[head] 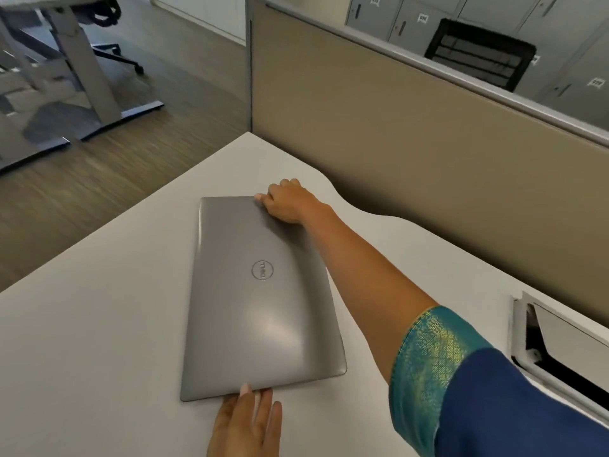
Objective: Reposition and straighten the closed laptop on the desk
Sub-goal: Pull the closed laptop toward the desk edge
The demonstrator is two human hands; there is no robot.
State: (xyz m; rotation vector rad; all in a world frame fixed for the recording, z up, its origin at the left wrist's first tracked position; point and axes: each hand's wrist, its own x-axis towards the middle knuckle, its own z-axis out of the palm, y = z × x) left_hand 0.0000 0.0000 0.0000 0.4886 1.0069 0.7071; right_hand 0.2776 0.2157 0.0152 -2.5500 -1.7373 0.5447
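A closed grey laptop (257, 301) with a round logo lies flat on the white desk (99, 341), its long side running away from me. My right hand (290, 201) reaches across and grips the laptop's far right corner, thumb on the lid and fingers curled over the edge. My left hand (247, 423) lies flat at the near short edge, its fingertips pressed against that edge and the thumb tip on the lid. A blue sleeve with a teal and gold cuff covers my right upper arm.
A tan partition (428, 153) borders the desk at the back right. An open cable hatch (560, 344) is set into the desk at the right. The desk's left edge drops to a wood floor with another desk's legs (85, 70). A black chair (478, 54) stands behind the partition.
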